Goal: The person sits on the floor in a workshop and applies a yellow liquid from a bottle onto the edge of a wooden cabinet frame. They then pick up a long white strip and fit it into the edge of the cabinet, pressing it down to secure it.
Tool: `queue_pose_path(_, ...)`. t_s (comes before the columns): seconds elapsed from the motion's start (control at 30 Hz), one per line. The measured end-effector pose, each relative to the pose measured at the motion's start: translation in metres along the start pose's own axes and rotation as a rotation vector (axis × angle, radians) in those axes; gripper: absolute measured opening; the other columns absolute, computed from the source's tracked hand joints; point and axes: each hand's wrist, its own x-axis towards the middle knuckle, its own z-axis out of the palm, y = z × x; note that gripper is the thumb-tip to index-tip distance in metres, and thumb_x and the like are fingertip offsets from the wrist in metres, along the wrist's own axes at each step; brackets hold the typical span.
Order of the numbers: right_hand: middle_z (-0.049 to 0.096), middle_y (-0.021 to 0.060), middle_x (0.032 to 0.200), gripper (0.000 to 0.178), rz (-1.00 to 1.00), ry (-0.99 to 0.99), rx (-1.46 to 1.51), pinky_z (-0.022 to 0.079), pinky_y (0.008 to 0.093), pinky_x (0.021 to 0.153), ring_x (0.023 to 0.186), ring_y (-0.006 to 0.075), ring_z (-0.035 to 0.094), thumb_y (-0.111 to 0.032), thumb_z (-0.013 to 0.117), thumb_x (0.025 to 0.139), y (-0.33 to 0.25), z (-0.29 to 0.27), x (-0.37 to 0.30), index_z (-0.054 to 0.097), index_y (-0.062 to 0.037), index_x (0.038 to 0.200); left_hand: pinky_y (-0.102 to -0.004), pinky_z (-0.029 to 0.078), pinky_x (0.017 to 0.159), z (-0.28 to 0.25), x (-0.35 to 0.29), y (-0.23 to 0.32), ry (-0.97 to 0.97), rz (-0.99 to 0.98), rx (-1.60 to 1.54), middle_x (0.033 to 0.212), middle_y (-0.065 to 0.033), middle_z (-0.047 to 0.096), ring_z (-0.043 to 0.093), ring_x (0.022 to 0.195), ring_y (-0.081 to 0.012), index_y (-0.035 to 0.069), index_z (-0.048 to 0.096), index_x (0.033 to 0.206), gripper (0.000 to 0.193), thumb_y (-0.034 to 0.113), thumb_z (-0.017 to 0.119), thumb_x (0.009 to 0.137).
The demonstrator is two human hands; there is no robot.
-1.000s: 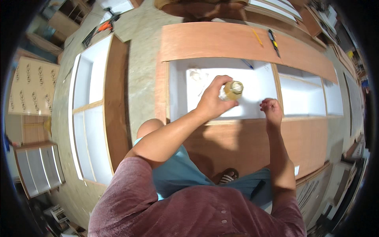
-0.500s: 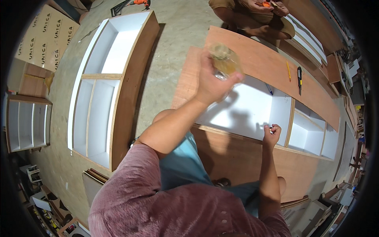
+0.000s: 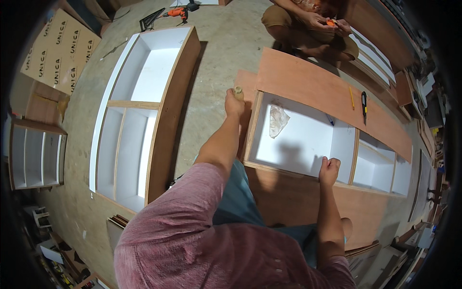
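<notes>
My left hand (image 3: 234,105) is closed round a small bottle with yellowish contents (image 3: 238,90), beside the left end of a white-lined wooden cabinet (image 3: 248,139) lying in front of me. Only the bottle's top shows above my fingers. My right hand (image 3: 329,171) is closed at the cabinet's near edge; whatever its fingers hold is hidden. A crumpled clear plastic bag (image 3: 278,120) lies inside the large white compartment. Further right in that compartment is a blue pen (image 3: 330,119).
On the plywood panel (image 3: 308,86) along the cabinet's far side lie a yellow pencil (image 3: 352,98) and a black utility knife (image 3: 364,107). Another cabinet (image 3: 166,130) stands at left, with an orange drill (image 3: 177,14) beyond. Across from me crouches another person (image 3: 313,29), holding something orange.
My left hand has moved left and down with the bottle, from above the compartment to past its left end. The plastic bag now shows in the compartment. My right fingers have curled further in.
</notes>
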Motion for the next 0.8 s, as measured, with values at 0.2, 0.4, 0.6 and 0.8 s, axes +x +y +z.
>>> queue_pose_path(0.2,0.056,0.019,0.107,0.02,-0.029,0.037,-0.095,0.049,0.0542,0.08,0.093,0.0448,0.06,-0.022,0.062,0.09,-0.003,0.003,-0.001,0.056,-0.0029,0.087,-0.0442,0.054,0.094,-0.001,0.003,-0.027,-0.151,-0.181,-0.016,0.119,-0.0191,0.069,0.068,0.111,-0.0366,0.006,0.049,0.133,0.066,0.006,0.082,0.075)
queue_pose_path(0.4,0.055,0.0191,0.111,0.015,0.042,-0.008,-0.112,0.051,0.0544,0.081,0.095,0.0445,0.061,-0.02,0.061,0.09,0.005,-0.002,-0.001,0.058,-0.006,0.094,-0.0418,0.054,0.095,0.0,0.018,-0.05,-0.336,-0.086,-0.031,0.121,-0.016,0.067,0.066,0.113,-0.0316,0.006,0.046,0.133,0.074,0.0,0.083,0.07)
queue_pose_path(0.6,0.067,0.0188,0.094,0.022,0.231,0.027,-0.007,0.052,0.0488,0.081,0.094,0.0428,0.066,-0.019,0.065,0.09,0.017,0.001,-0.008,0.053,-0.0112,0.107,-0.0415,0.056,0.093,0.041,0.047,-0.104,-0.58,0.045,0.038,0.118,-0.0148,0.065,0.066,0.107,-0.0301,0.003,0.044,0.129,0.071,-0.001,0.083,0.068)
queue_pose_path(0.8,0.061,0.0119,0.101,0.009,0.065,0.034,-0.138,0.055,0.0468,0.078,0.092,0.0363,0.065,-0.01,0.066,0.088,-0.025,-0.004,0.009,0.059,-0.0119,0.094,-0.0406,0.057,0.09,0.038,0.101,-0.144,-0.733,0.063,-0.277,0.118,-0.0128,0.062,0.065,0.103,-0.0298,-0.001,0.044,0.123,0.061,-0.007,0.074,0.071)
